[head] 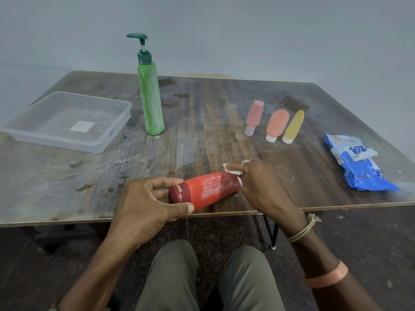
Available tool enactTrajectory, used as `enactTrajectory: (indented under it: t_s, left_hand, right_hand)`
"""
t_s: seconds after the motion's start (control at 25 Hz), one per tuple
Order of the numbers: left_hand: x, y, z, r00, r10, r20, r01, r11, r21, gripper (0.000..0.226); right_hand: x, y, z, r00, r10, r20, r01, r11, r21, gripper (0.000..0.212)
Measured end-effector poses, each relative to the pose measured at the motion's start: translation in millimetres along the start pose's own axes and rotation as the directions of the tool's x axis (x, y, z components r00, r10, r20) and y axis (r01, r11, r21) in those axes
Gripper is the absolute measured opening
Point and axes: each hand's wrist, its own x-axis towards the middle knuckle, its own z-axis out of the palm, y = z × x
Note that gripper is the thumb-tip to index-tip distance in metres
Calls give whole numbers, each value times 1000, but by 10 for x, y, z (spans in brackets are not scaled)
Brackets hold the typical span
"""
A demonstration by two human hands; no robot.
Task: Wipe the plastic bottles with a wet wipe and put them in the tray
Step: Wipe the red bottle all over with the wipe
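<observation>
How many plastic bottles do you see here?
5. Red bottle held sideways at the near edge of the table; green pump bottle upright beside the tray; pink bottle, orange bottle and yellow bottle cap-down in a row at right. None looks hidden.

I see red bottle (211, 187) in left grip (143, 203): smeared matt plastic | surface (67, 176) beneath: scuffed, worn wood
</observation>
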Motion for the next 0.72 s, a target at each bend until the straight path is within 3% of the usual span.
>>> enactTrajectory:
  t_s: [0.28,0.48,0.72]
  left_hand:
    - [-24,85,-2,999,47,4,-47,993,107,55]
    - [-6,93,-70,1000,16,13,-16,997,72,51]
    - [3,30,-89,1000,-11,-26,10,1000,-22,51]
  right_hand:
    - [-101,-29,-37,999,-31,-36,33,997,66,33]
    - [-84,-8,12,987,-159,13,159,987,11,38]
    - [-126,88,143,988,-129,-87,123,990,-69,45]
